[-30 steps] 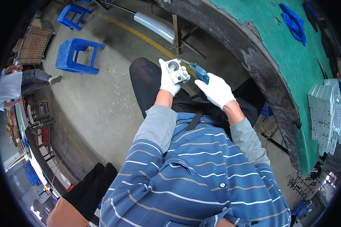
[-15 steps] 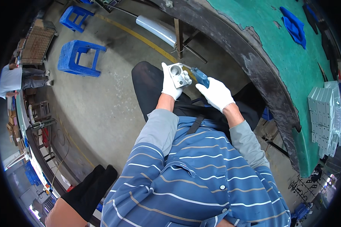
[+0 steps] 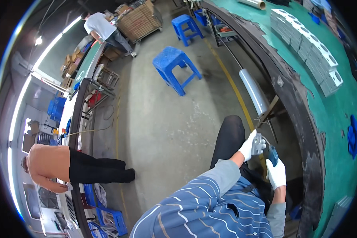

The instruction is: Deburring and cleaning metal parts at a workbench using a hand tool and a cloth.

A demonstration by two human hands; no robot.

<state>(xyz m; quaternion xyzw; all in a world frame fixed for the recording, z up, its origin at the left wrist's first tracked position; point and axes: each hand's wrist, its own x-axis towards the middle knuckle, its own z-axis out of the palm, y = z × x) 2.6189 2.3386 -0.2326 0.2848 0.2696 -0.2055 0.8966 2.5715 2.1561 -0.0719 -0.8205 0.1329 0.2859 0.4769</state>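
My left hand (image 3: 247, 147), in a white glove, is closed around a silver metal block (image 3: 258, 145) with holes in it, above my lap. Facing it, my gloved right hand (image 3: 277, 175) grips a hand tool (image 3: 273, 155) with a blue handle and a thin metal shaft. The shaft points toward the block's near right side; whether its tip touches the metal is too small to tell.
A green-topped workbench (image 3: 301, 59) curves along my right, carrying a row of silver metal blocks (image 3: 305, 41) and a blue cloth (image 3: 353, 137). Blue stools (image 3: 171, 59) stand ahead. One person (image 3: 49, 162) bends at the left bench; another (image 3: 101, 27) works farther off.
The view has swung left, so my hands now appear lower and farther right. Both hands keep hold of the block and the tool, and the block shows at a different angle.
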